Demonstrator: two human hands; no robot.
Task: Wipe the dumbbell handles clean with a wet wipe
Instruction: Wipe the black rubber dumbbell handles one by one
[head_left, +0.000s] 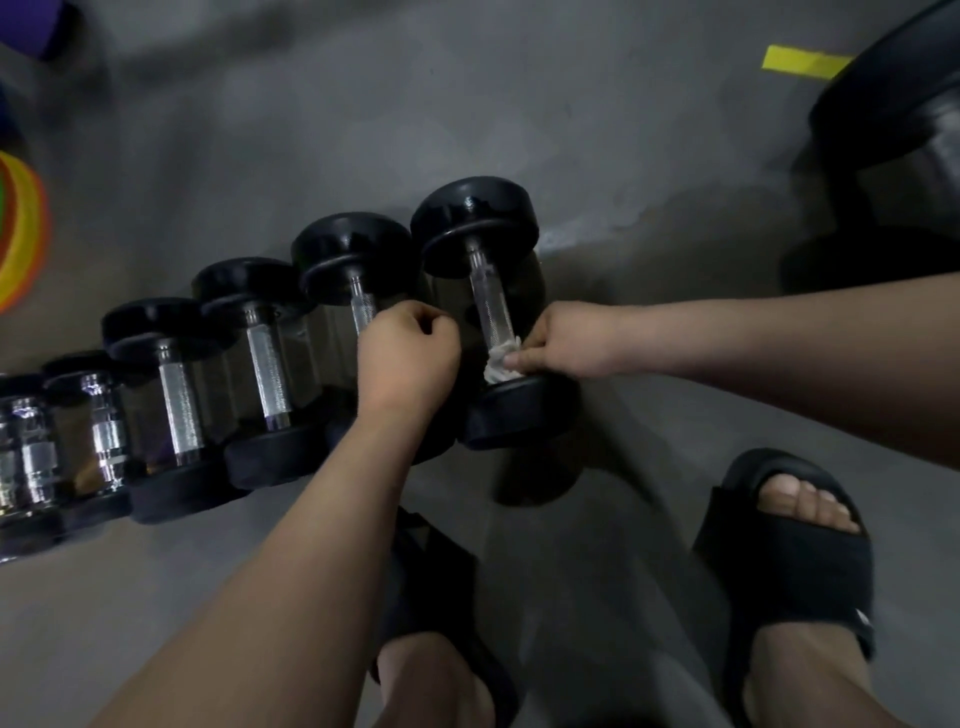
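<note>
Several black dumbbells with silver knurled handles lie in a row on the grey floor. My right hand (563, 340) pinches a white wet wipe (501, 358) wrapped round the near end of the handle (488, 304) of the rightmost dumbbell (475, 215). My left hand (408, 353) is curled over the handle of the second dumbbell (353, 249), hiding most of that handle; whether it grips the bar I cannot tell.
More dumbbells (176, 395) stretch away to the left. A large black dumbbell (893, 130) stands at the upper right near a yellow tape strip (802, 61). Coloured discs (21, 228) sit at the left edge. My feet in black slides (789, 551) are below.
</note>
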